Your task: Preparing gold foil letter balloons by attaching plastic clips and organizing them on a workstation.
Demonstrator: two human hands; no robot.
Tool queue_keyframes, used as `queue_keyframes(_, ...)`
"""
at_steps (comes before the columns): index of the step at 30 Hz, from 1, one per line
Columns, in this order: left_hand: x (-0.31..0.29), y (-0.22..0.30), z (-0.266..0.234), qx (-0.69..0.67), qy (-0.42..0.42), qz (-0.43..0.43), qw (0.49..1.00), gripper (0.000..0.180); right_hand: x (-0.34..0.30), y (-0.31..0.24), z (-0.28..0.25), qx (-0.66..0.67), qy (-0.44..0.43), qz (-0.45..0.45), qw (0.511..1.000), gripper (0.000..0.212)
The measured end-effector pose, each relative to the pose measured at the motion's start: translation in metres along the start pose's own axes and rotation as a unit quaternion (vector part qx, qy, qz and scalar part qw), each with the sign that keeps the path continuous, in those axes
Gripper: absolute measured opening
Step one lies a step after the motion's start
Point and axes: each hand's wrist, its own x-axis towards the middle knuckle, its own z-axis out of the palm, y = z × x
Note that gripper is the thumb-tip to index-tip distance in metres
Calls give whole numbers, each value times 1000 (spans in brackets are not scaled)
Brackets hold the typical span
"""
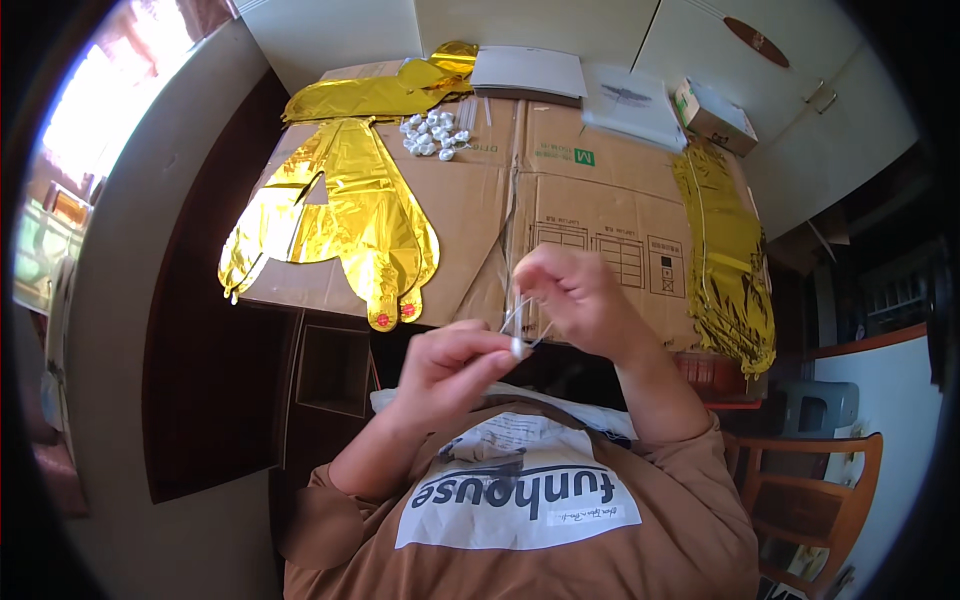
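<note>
From where I stand, a shiny, creased gold foil piece [350, 190] lies beyond the grip, leftward. The left hand [450, 362] pinches a small white piece [518, 347], thumb and forefinger together; thin pale strands [518, 320] run lengthwise away from the brown shirt [690, 500] toward the curled right hand [580, 298], whose hold I can't make out.

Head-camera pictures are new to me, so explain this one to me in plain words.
There is no machine here: a person works bare-handed. The single picture comes from a wide fisheye camera worn on the head, looking down, so edges bend and the rim is dark. The left hand pinches a small white piece; the right hand, beside it, seems to hold thin pale strands, though blur hides exactly how. Beyond, on brown cardboard, lie a flat gold foil shape at left, a pile of small white pieces beside it, and crinkled gold foil at right.
</note>
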Motion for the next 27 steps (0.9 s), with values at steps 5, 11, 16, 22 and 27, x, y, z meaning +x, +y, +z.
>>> queue_keyframes(5,8,-17,-1,44,99,60,992,12,-14,-13,15,22,-108,-65,992,15)
queue_keyframes(11,7,-5,-4,-172,142,-8,975,11,-15,14,20,0,-78,-13,997,17)
queue_keyframes(16,5,-9,6,104,7,36,994,11,-5,2,-2,83,-2,2,997,12)
queue_keyframes(22,19,-12,0,-85,141,-39,986,13,-16,2,14,-12,-96,-61,993,19)
queue_keyframes(27,7,-6,11,-127,-31,-87,988,13,0,19,-9,32,-34,42,998,20)
